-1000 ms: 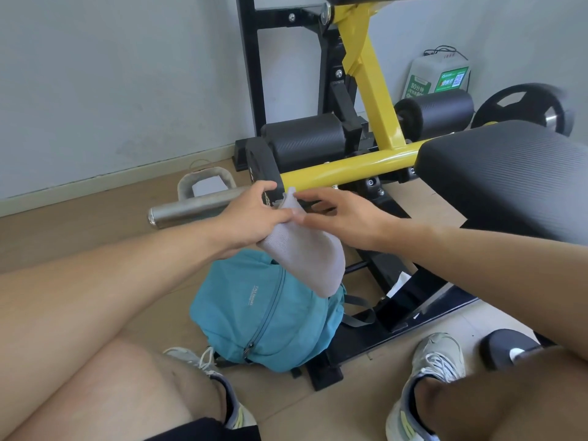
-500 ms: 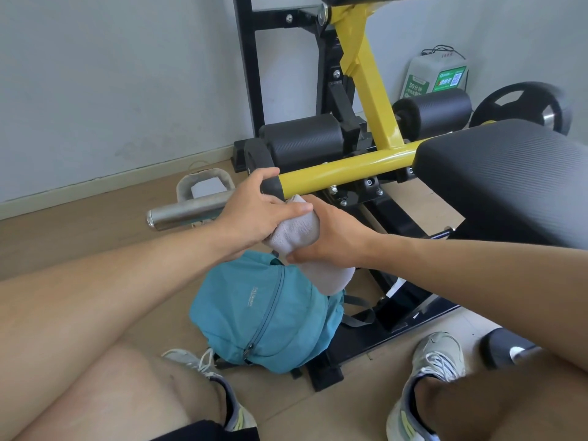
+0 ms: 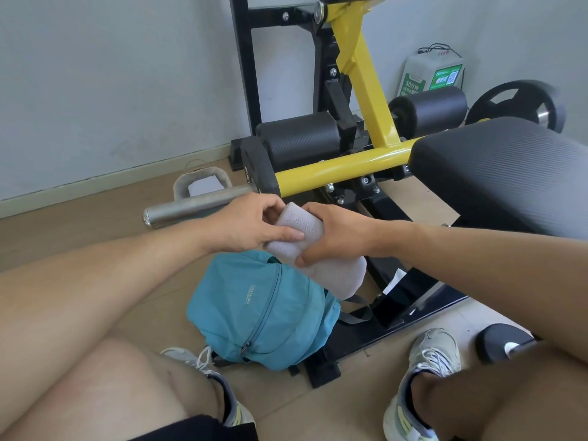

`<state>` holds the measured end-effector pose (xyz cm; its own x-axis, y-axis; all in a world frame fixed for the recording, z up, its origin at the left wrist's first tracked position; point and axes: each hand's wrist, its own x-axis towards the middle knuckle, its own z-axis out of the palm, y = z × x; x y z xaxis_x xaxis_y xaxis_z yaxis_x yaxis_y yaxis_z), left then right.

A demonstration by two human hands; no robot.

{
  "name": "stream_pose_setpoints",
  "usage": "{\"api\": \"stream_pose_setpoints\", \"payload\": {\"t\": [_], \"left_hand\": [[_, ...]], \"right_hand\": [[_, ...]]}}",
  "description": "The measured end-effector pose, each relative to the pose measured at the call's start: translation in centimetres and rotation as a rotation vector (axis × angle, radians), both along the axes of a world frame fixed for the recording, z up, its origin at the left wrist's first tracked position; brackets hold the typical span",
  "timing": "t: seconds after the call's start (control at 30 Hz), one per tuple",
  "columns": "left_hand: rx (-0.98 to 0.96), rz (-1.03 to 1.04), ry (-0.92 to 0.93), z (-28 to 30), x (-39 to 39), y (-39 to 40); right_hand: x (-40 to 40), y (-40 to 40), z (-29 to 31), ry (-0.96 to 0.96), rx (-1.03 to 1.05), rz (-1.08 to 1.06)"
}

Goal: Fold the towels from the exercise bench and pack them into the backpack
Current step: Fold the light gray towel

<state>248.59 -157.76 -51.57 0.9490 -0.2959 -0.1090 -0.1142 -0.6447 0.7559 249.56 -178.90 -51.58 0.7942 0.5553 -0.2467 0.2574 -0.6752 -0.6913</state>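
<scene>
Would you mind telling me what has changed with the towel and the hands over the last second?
The right hand, which only pinched the towel's top edge a second ago, has closed round the grey towel and bunched it into a thicker fold. The left hand kept its grip on the upper end. The teal backpack stayed put on the floor below, and the bench pad is unchanged.

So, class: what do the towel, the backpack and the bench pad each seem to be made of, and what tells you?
Towel: soft pale grey cloth, probably microfibre or terry; matte, fuzzy, bending limply in both hands.
Backpack: thin teal synthetic fabric, likely nylon; slight sheen, fine creases, zip seam.
Bench pad: black padded vinyl or faux leather, it seems; fine ribbed texture, soft highlights.
</scene>
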Motion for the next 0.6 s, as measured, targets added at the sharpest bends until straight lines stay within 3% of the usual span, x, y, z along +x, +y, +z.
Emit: {"api": "stream_pose_setpoints", "payload": {"t": [0.2, 0.37, 0.53, 0.6], "left_hand": [[-0.100, 0.036, 0.145, -0.6, 0.2, 2.0], [-0.201, 0.046, 0.224, -0.8, 0.3, 2.2], [-0.189, 0.038, 0.248, -1.5, 0.1, 1.5], [-0.147, 0.044, 0.215, -1.8, -0.1, 1.2]], "right_hand": [[1.0, -2.5, -0.2, 0.298, -0.038, 0.131], [2.2, -3.2, -0.1, 0.422, 0.003, 0.111], [1.8, -3.5, -0.1, 0.353, -0.009, 0.106], [1.4, -3.2, -0.2, 0.345, 0.080, 0.053]]}}
